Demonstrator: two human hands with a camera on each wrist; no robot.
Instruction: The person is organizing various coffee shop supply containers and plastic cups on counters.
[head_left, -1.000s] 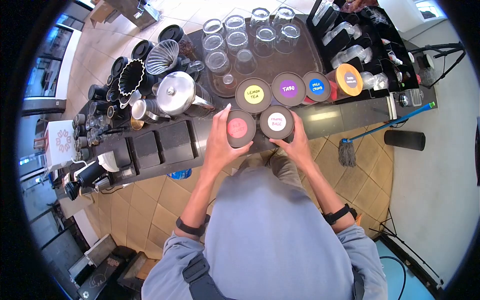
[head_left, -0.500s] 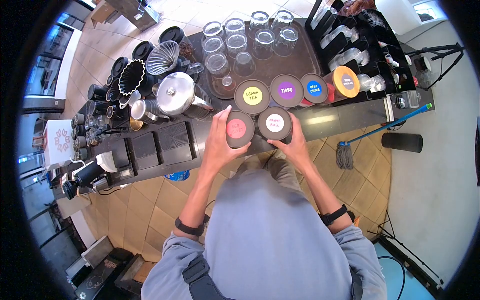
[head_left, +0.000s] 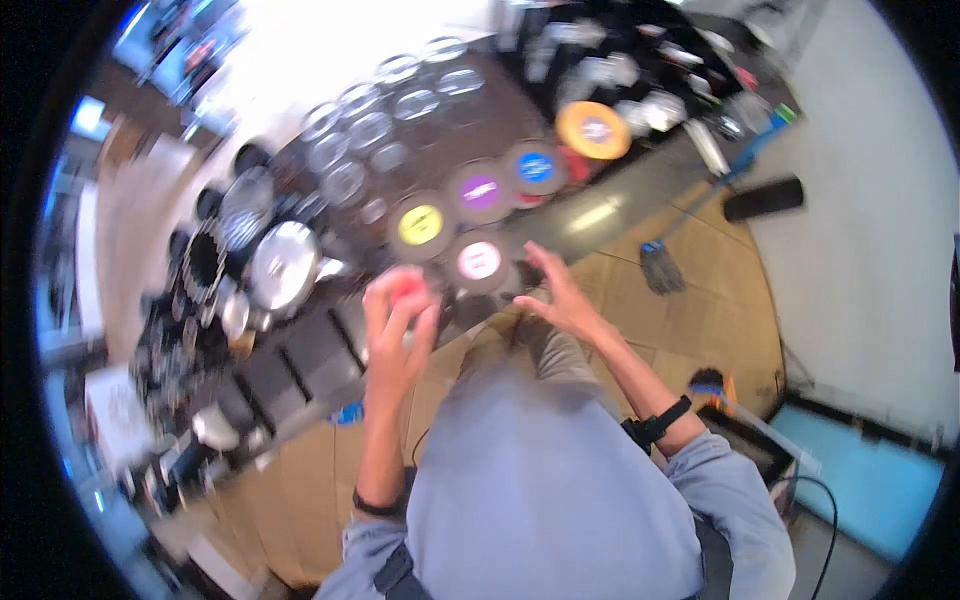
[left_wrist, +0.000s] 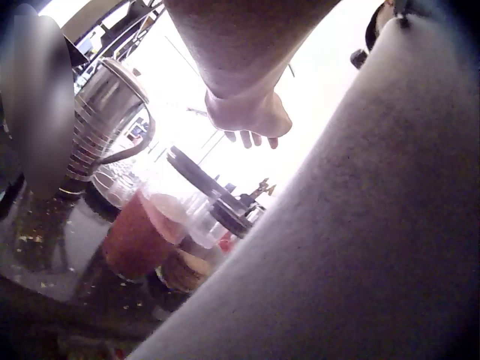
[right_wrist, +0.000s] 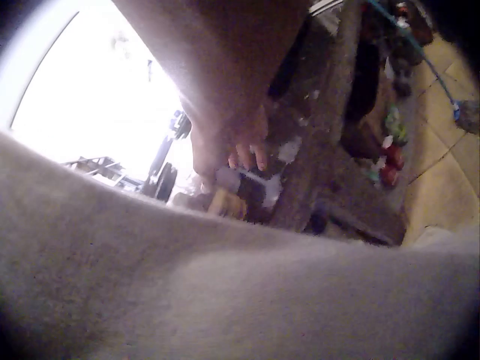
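Head view is motion-blurred, frame tilted. Left hand (head_left: 398, 325) sits centre-left of the frame, fingers curled round the red-labelled jar (head_left: 410, 290), gripping it at the lid, at the near edge of the dark surface (head_left: 600, 215). Looks lifted slightly off the surface, but the blur makes that uncertain. Right hand (head_left: 553, 297) is just right of centre, fingers spread and straight, holding nothing, just beside the white-labelled jar (head_left: 479, 261); contact with it can't be resolved. Behind those two, running toward the upper right: yellow-labelled jar (head_left: 421, 225), purple-labelled jar (head_left: 480, 192), blue-labelled jar (head_left: 535, 167), then an orange-lidded jar (head_left: 594, 130). Upturned glasses (head_left: 372, 130) on a tray in the upper centre. Steel kettle (head_left: 283, 265) at left. Mop (head_left: 665, 262) on the tiled floor at right. Left wrist view shows a jar of reddish powder (left_wrist: 142, 236) next to the kettle.
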